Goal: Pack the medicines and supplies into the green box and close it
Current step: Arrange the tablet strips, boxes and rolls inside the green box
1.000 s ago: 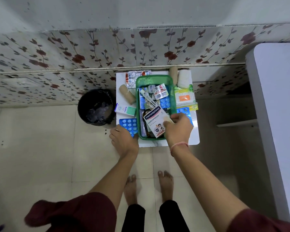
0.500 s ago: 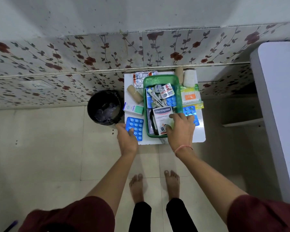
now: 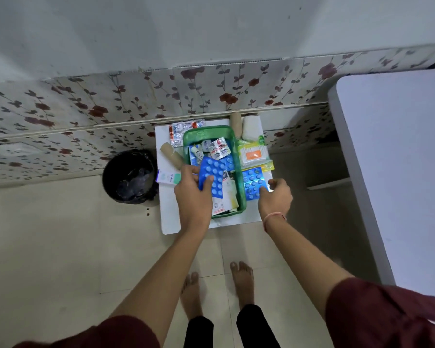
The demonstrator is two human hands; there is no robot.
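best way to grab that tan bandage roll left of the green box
Take the tan bandage roll across its middle, fingers on its long curved sides, coming from above and the left. It lies flat and slanted on the white table; the green box wall crowds its right side, and the left side looks freer.

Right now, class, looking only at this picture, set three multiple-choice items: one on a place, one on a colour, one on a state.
1. Where is the black bin?
A. left of the white table
B. on the table
C. inside the box

2. What colour is the box?
A. red
B. green
C. yellow

3. What is the left hand doing?
A. resting empty
B. holding a blue blister pack over the box
C. closing a lid

Answers:
1 A, the bin stands on the floor beside the table.
2 B, its rim and walls are green.
3 B, the fingers grip the pack above the open box.
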